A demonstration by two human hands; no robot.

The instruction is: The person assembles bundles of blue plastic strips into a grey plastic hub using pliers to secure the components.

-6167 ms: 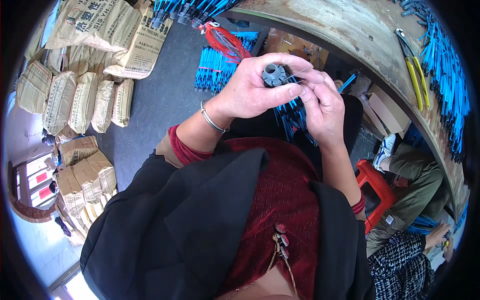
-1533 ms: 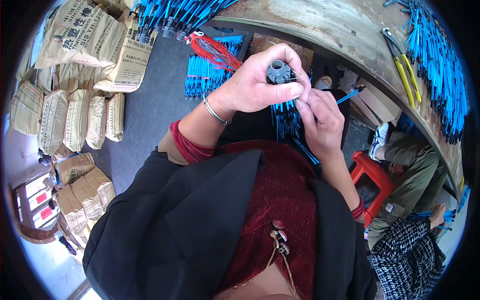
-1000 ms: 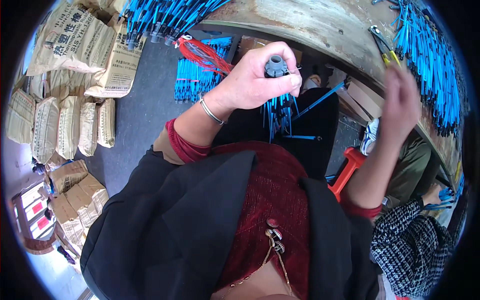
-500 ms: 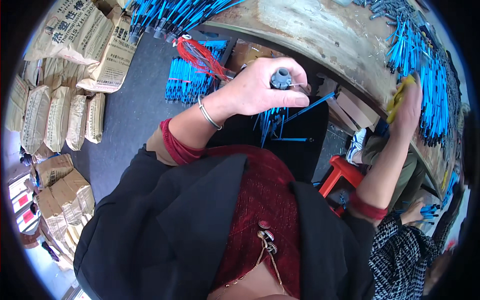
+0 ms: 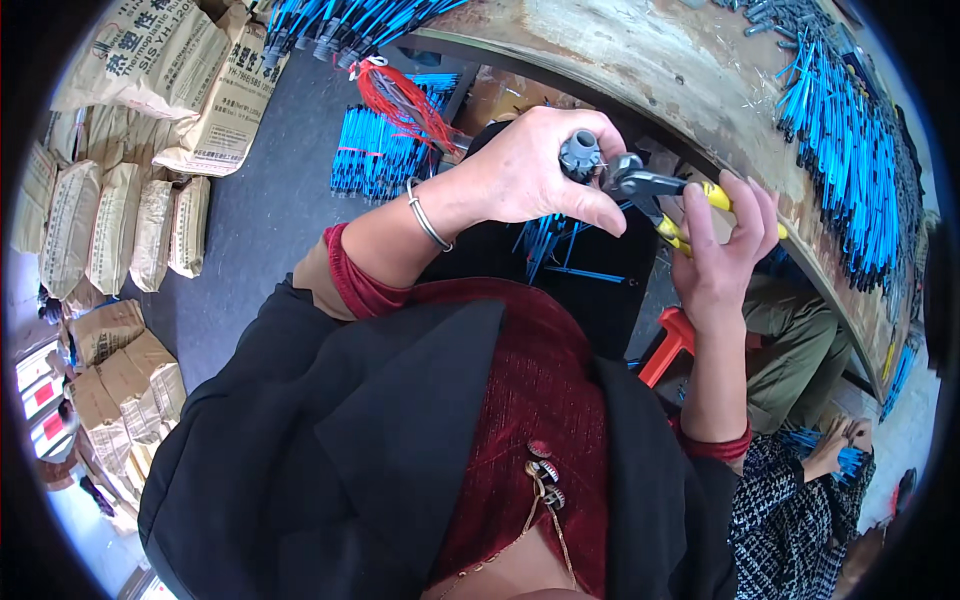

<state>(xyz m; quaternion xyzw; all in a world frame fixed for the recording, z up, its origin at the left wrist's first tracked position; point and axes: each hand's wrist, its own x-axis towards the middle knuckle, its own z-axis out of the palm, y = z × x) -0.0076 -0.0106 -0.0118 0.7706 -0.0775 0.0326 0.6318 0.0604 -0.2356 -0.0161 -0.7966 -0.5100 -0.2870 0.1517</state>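
My left hand [image 5: 535, 168] is closed around a grey ribbed plastic fitting [image 5: 580, 152] with a round hollow top. My right hand [image 5: 722, 250] grips cutting pliers [image 5: 655, 184] with yellow handles, which stand apart. The dark metal jaws are beside the fitting, close to my left fingertips. Whether they touch it or have something thin between them, I cannot tell. Below my left hand, thin blue rods [image 5: 545, 240] with black ends hang or lie over my dark lap. Their link to the fitting is hidden.
A wooden table [image 5: 640, 50] curves across the far side, bearing blue rods [image 5: 855, 185] at right. Bundled rods [image 5: 365, 150] and red strands [image 5: 400, 105] are at far left, paper sacks [image 5: 110, 230] beyond. A red stool [image 5: 668, 345] and a co-worker's hands [image 5: 838, 450] are at right.
My right hand has brought the pliers from the table's right side leftward to the fitting. My left hand has shifted slightly right with the fitting.
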